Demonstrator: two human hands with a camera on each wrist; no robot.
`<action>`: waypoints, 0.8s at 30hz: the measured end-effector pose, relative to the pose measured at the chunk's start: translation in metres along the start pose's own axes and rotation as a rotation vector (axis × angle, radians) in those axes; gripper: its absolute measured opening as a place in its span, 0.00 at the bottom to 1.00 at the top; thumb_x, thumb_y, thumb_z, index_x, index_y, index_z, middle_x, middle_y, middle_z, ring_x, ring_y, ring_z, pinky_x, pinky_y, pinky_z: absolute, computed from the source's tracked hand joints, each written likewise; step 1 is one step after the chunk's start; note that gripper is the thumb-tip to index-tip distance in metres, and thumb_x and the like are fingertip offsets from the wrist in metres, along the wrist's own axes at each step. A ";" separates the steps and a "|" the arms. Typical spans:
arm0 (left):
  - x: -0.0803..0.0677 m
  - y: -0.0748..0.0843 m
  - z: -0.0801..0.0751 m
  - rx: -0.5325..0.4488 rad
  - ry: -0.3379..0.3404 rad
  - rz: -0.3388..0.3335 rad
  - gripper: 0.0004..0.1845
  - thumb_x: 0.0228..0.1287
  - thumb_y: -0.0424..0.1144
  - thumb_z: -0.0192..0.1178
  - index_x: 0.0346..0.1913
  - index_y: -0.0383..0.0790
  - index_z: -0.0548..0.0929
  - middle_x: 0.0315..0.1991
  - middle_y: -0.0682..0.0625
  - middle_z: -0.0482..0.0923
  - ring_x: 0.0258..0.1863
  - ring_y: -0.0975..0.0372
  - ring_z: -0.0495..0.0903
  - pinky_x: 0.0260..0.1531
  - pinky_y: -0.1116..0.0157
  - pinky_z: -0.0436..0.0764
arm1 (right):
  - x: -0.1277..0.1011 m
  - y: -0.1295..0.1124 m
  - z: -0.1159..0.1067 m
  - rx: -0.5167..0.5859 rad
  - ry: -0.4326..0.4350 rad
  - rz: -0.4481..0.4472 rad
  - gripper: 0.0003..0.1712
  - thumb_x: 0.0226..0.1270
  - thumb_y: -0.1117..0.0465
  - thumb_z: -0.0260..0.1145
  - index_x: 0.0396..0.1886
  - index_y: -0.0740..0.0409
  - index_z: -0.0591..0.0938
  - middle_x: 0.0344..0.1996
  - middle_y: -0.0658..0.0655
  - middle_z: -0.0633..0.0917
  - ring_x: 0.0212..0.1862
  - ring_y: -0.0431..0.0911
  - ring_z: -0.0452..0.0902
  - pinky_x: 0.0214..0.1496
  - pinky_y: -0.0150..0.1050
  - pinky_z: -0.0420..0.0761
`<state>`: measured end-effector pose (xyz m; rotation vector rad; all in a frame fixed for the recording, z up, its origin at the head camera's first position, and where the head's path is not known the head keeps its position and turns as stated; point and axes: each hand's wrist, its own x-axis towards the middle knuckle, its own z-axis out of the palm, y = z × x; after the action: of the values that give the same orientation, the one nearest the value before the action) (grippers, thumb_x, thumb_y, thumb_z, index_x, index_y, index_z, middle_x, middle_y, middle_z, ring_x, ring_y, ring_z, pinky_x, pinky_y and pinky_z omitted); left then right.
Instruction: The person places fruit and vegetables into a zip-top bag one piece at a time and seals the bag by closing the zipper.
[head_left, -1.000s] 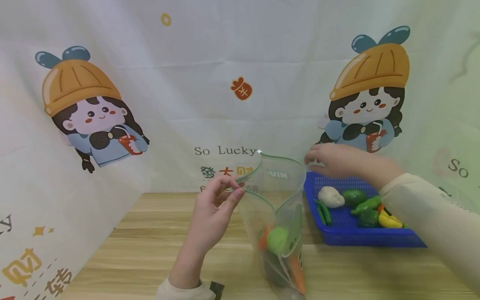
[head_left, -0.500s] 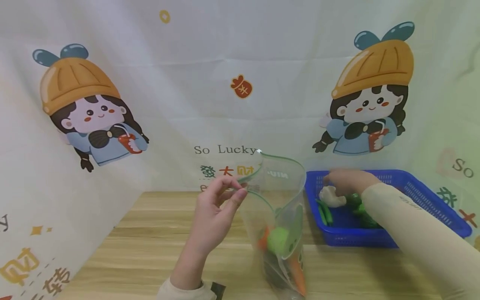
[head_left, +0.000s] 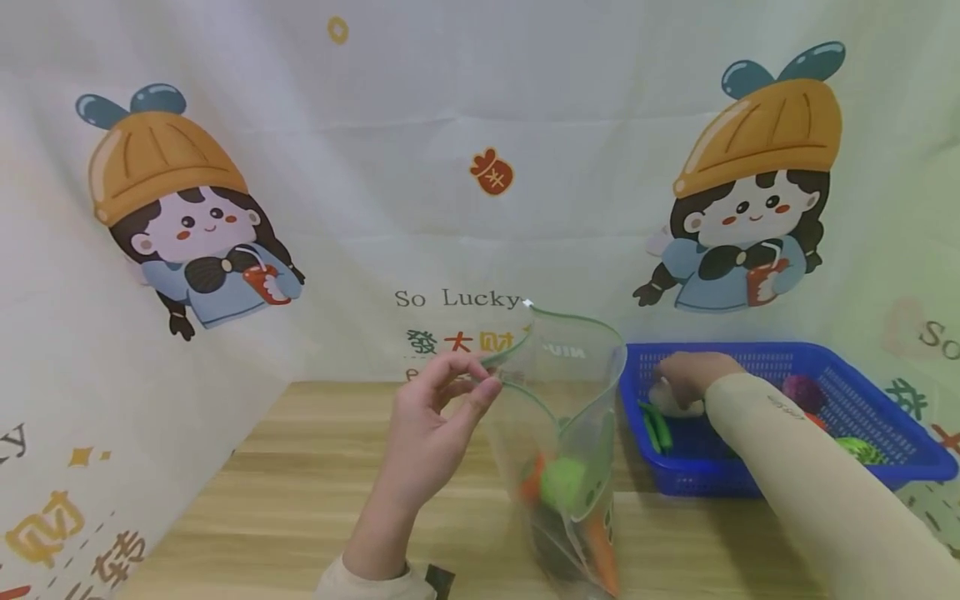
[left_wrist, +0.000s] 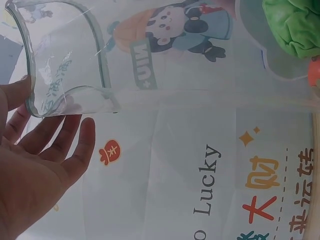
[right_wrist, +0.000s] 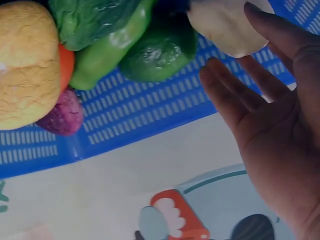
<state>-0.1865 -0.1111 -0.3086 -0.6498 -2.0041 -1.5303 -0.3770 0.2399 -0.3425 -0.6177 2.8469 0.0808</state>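
Note:
My left hand point(head_left: 431, 425) pinches the green-edged rim of a clear zip bag point(head_left: 581, 371) standing with its mouth spread. Through its wall show a carrot point(head_left: 602, 546), a round light-green vegetable point(head_left: 562, 483) and something dark at the bottom. In the left wrist view, thumb and index finger meet at the rim while the other fingers fan out. My right hand point(head_left: 697, 377) reaches into the blue basket point(head_left: 675, 482) and holds a white garlic bulb point(right_wrist: 227, 25) between thumb and fingertips. Two green chillies point(head_left: 657, 427) lie beside the bulb.
In the right wrist view, the basket also holds a dark green avocado-like piece point(right_wrist: 160, 55), a green pepper point(right_wrist: 107, 52), a purple piece point(right_wrist: 65, 115) and a large yellowish lump point(right_wrist: 25, 65). A printed cloth point(head_left: 360, 208) hangs behind the wooden table point(head_left: 322, 467).
My right hand has come down from above the basket's back edge onto the garlic bulb, which has shifted slightly. The left hand keeps its pinch on the bag.

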 end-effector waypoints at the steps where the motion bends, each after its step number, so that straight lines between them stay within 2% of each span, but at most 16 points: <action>1: 0.000 0.000 0.000 0.005 0.002 0.006 0.06 0.71 0.30 0.69 0.41 0.35 0.80 0.57 0.42 0.88 0.60 0.51 0.88 0.56 0.65 0.90 | 0.000 0.003 0.001 0.001 -0.003 0.017 0.30 0.54 0.72 0.77 0.60 0.57 0.86 0.51 0.63 0.90 0.48 0.57 0.85 0.51 0.59 0.89; 5: 0.000 0.002 0.000 0.004 0.016 0.003 0.07 0.70 0.30 0.70 0.41 0.35 0.81 0.56 0.42 0.88 0.61 0.52 0.87 0.54 0.67 0.89 | 0.002 0.010 0.001 0.002 -0.019 0.054 0.24 0.59 0.66 0.79 0.56 0.58 0.85 0.50 0.63 0.90 0.49 0.58 0.85 0.55 0.63 0.87; 8: -0.001 0.003 0.000 -0.004 0.016 -0.011 0.06 0.69 0.30 0.70 0.40 0.35 0.81 0.54 0.41 0.88 0.62 0.50 0.87 0.52 0.67 0.90 | 0.001 0.012 0.003 0.010 -0.041 0.066 0.24 0.61 0.63 0.80 0.56 0.59 0.84 0.52 0.65 0.89 0.53 0.61 0.85 0.60 0.67 0.84; 14: -0.001 0.002 0.001 0.000 0.007 0.015 0.06 0.69 0.30 0.70 0.40 0.35 0.81 0.49 0.41 0.87 0.65 0.51 0.85 0.58 0.63 0.89 | -0.002 0.012 0.007 0.051 -0.046 0.100 0.37 0.60 0.64 0.81 0.68 0.63 0.78 0.63 0.73 0.83 0.65 0.71 0.79 0.66 0.72 0.79; 17: -0.001 0.002 0.001 0.006 0.009 0.028 0.06 0.69 0.29 0.70 0.40 0.35 0.81 0.49 0.41 0.88 0.65 0.50 0.85 0.59 0.63 0.89 | -0.002 0.013 0.007 0.032 -0.043 0.099 0.33 0.59 0.64 0.80 0.64 0.62 0.80 0.63 0.72 0.83 0.63 0.70 0.80 0.65 0.71 0.80; 21: -0.001 0.001 0.001 0.008 0.011 0.034 0.06 0.69 0.29 0.70 0.40 0.35 0.82 0.49 0.41 0.88 0.65 0.50 0.85 0.58 0.63 0.89 | -0.003 0.013 0.003 -0.005 -0.030 0.068 0.23 0.56 0.64 0.81 0.52 0.58 0.85 0.60 0.72 0.83 0.55 0.64 0.84 0.58 0.68 0.85; 24: -0.002 0.001 0.001 0.009 0.010 0.021 0.06 0.69 0.30 0.70 0.40 0.35 0.82 0.50 0.41 0.88 0.65 0.50 0.85 0.58 0.62 0.90 | -0.003 0.014 -0.003 -0.003 -0.032 0.056 0.22 0.55 0.66 0.81 0.50 0.58 0.85 0.55 0.70 0.85 0.51 0.60 0.83 0.56 0.65 0.86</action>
<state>-0.1845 -0.1103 -0.3087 -0.6570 -1.9895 -1.5084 -0.3809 0.2537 -0.3388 -0.5325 2.8334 0.1038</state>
